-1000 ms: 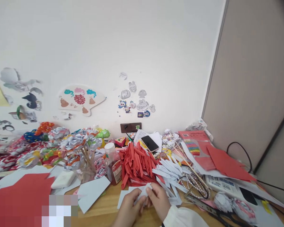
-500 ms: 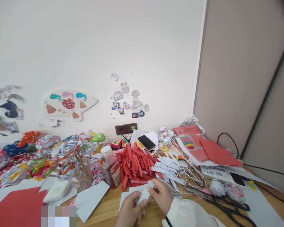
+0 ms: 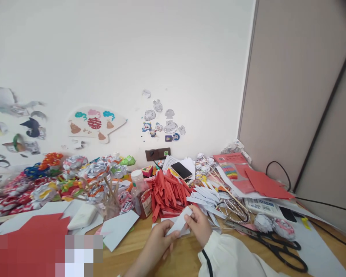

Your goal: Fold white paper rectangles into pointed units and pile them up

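Between my two hands is a small white paper strip (image 3: 180, 222), folded flat and slanting up to the right. My left hand (image 3: 161, 237) pinches its lower end between thumb and fingers. My right hand (image 3: 200, 225) grips the upper end, thumb on top. Another white sheet lies partly hidden beneath my hands on the wooden table (image 3: 150, 252). Just beyond them sits a pile of red folded paper strips (image 3: 167, 194), with white folded paper strips (image 3: 204, 198) beside it on the right.
Black-handled scissors (image 3: 279, 246) and crumpled paper balls (image 3: 263, 223) lie at right. A phone (image 3: 181, 170) rests behind the red pile. A bottle (image 3: 140, 196), white paper (image 3: 119, 229), red paper (image 3: 43, 227) and many colourful paper flowers (image 3: 75, 163) crowd the left.
The view has turned slightly left and down. My hands have shifted on the paper, which now shows as a narrower slanted strip held between them.
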A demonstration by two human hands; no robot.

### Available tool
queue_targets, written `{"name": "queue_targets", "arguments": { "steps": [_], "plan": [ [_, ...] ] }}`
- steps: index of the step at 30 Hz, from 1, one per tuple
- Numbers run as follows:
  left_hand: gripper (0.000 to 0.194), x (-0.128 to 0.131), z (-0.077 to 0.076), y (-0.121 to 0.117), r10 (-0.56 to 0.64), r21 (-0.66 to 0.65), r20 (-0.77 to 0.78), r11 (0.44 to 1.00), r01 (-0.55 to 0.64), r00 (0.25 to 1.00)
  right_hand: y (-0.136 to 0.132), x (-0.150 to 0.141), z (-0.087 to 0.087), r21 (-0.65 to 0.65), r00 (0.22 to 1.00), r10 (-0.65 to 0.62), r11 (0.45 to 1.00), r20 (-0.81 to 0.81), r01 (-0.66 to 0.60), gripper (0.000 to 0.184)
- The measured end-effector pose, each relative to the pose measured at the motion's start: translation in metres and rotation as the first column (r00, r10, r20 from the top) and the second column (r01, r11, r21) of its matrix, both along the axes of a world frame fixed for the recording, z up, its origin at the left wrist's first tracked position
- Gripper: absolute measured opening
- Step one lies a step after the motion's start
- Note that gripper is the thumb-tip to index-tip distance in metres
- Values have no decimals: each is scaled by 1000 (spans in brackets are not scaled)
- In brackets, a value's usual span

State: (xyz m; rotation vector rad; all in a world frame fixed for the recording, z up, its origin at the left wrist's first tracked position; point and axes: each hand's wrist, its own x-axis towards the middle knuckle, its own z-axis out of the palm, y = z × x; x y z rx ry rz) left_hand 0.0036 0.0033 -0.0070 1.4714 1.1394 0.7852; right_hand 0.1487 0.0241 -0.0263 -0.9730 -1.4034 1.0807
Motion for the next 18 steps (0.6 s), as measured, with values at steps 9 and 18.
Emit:
{"name": "queue_targets", "arguments": {
  "steps": [9,18],
  "plan": [
    [38,1,31,-3,-118,-187,275,967,173,954,10,8,0,18,970,217,976,-113,-217,30],
    [34,28,20,-15,-75,-178,505,966,188,860,5,3,-4,-39,946,270,959,-181,-281,29]
  ]
}}
